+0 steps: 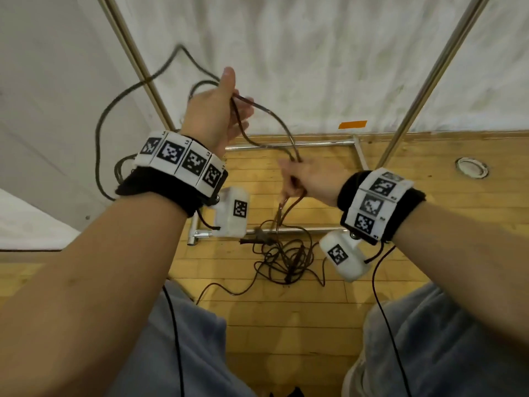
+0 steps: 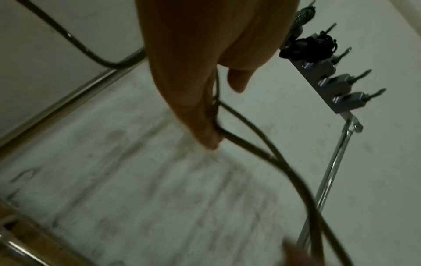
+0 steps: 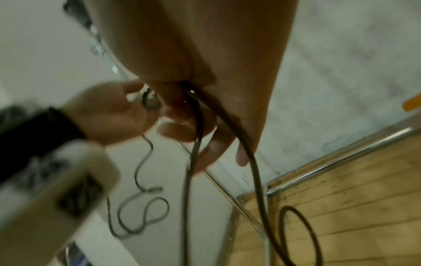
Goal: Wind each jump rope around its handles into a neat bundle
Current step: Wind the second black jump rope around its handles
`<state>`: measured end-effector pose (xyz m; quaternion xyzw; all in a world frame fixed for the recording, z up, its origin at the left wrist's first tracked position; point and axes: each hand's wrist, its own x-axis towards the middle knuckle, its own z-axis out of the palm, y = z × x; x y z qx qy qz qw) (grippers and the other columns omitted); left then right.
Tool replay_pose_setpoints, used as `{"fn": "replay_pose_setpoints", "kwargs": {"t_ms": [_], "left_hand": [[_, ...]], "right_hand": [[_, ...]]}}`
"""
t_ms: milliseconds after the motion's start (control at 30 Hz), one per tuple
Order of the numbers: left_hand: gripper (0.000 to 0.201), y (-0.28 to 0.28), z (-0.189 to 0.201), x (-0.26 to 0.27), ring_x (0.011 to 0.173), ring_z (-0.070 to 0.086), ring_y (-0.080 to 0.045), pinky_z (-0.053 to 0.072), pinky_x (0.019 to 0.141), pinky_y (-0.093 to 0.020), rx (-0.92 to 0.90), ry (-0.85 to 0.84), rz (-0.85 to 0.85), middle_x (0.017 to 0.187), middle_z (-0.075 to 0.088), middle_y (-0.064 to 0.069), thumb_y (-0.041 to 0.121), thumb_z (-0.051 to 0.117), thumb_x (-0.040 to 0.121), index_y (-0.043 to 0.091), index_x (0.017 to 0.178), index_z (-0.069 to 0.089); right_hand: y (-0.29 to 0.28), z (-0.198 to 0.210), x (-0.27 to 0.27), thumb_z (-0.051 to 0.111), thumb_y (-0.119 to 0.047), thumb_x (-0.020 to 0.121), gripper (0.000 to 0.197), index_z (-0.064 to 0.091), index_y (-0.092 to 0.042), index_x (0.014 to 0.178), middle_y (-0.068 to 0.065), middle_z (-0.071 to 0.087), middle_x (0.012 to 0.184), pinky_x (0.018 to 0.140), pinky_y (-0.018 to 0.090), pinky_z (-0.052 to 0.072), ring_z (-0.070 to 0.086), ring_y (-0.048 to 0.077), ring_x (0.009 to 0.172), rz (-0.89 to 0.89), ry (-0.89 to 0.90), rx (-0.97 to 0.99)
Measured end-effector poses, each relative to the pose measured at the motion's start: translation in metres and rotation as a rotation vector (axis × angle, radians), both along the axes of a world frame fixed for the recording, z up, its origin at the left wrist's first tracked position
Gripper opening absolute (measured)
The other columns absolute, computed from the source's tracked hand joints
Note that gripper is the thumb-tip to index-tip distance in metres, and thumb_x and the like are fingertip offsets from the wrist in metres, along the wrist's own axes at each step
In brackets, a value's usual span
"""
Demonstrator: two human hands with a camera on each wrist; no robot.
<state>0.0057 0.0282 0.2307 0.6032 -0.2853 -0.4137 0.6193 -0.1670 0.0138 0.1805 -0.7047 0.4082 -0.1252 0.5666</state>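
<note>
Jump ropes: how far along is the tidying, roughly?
Early on, it seems. No finished bundle shows in the head view. In hand: the left hand and right hand both grip strands of one brown rope, with loops trailing loose. Left: a tangled heap of rope lies on the wooden floor, unwound. The handles are hard to make out.

A scuffed white wall is standing behind a wooden plank floor, metal poles are leaning up it, and orange tape is clinging low.
</note>
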Motion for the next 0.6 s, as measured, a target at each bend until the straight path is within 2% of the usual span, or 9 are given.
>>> {"fn": "replay_pose_setpoints", "kwargs": {"t_ms": [67,100,133,200,267,333,400,500,600], "left_hand": [[0.071,0.004,-0.008,0.0,0.099,0.067,-0.025,0.05,0.093,-0.044,0.165,-0.049,-0.146,0.106,0.069,-0.008,0.067,0.053,0.082,0.008,0.121,0.055],[0.081,0.009,-0.011,-0.003,0.102,0.065,-0.024,0.046,0.098,-0.046,0.236,-0.1,-0.253,0.11,0.067,-0.006,0.073,0.055,0.073,0.009,0.124,0.053],[0.084,0.013,-0.015,-0.009,0.103,0.064,-0.021,0.043,0.1,-0.047,0.29,-0.16,-0.376,0.109,0.067,-0.003,0.076,0.058,0.065,0.013,0.12,0.056],[0.072,0.021,-0.023,-0.024,0.105,0.061,-0.016,0.039,0.102,-0.046,0.34,-0.345,-0.628,0.107,0.069,0.005,0.073,0.066,0.057,0.022,0.108,0.065],[0.048,0.025,-0.034,-0.037,0.106,0.062,-0.02,0.043,0.1,-0.048,0.319,-0.505,-0.763,0.108,0.07,-0.002,0.057,0.073,0.065,0.026,0.102,0.068],[0.008,0.026,-0.041,-0.046,0.099,0.066,-0.027,0.048,0.095,-0.05,0.271,-0.568,-0.757,0.1,0.072,-0.011,0.033,0.071,0.081,0.028,0.086,0.069],[0.024,0.025,-0.048,-0.047,0.09,0.068,-0.021,0.052,0.091,-0.045,0.263,-0.697,-0.735,0.088,0.073,-0.002,0.025,0.064,0.089,0.032,0.067,0.066],[0.022,0.025,-0.058,-0.047,0.081,0.066,-0.015,0.053,0.084,-0.038,0.269,-0.841,-0.788,0.08,0.069,0.004,0.031,0.058,0.094,0.033,0.072,0.062],[0.029,0.023,-0.058,-0.048,0.064,0.059,0.0,0.045,0.069,-0.019,0.216,-0.835,-0.78,0.063,0.063,0.011,0.03,0.053,0.096,0.03,0.067,0.059]], "right_hand": [[-0.008,0.014,0.003,0.04,-0.03,0.1,0.036,0.044,-0.014,0.068,-0.003,0.042,0.05,0.077,0.038,0.049,0.053,0.019,0.053,-0.264,-0.302,0.161],[-0.013,0.022,0.003,0.042,-0.028,0.1,0.034,0.043,-0.013,0.069,-0.003,0.037,0.048,0.071,0.037,0.048,0.046,0.018,0.049,-0.374,-0.435,0.24],[-0.016,0.03,0.003,0.043,-0.027,0.1,0.034,0.042,-0.012,0.069,-0.004,0.034,0.048,0.065,0.035,0.047,0.042,0.017,0.047,-0.448,-0.524,0.296],[-0.021,0.044,0.001,0.041,-0.027,0.1,0.036,0.041,-0.013,0.067,-0.003,0.029,0.048,0.058,0.03,0.044,0.037,0.015,0.044,-0.509,-0.636,0.372],[-0.024,0.052,-0.001,0.039,-0.028,0.101,0.037,0.041,-0.014,0.066,-0.003,0.027,0.05,0.057,0.028,0.042,0.034,0.015,0.045,-0.541,-0.711,0.43],[-0.027,0.057,-0.002,0.038,-0.029,0.101,0.038,0.041,-0.015,0.066,-0.003,0.027,0.052,0.057,0.027,0.04,0.033,0.015,0.045,-0.547,-0.759,0.455],[-0.03,0.063,-0.005,0.038,-0.031,0.101,0.038,0.041,-0.015,0.066,-0.003,0.027,0.054,0.057,0.026,0.037,0.033,0.014,0.045,-0.549,-0.791,0.444],[-0.037,0.071,-0.015,0.037,-0.033,0.101,0.039,0.042,-0.016,0.067,-0.004,0.028,0.056,0.057,0.026,0.033,0.032,0.013,0.047,-0.571,-0.828,0.413],[-0.043,0.072,-0.023,0.038,-0.035,0.1,0.039,0.044,-0.015,0.068,-0.003,0.033,0.056,0.058,0.026,0.035,0.036,0.013,0.048,-0.616,-0.825,0.366]]}}
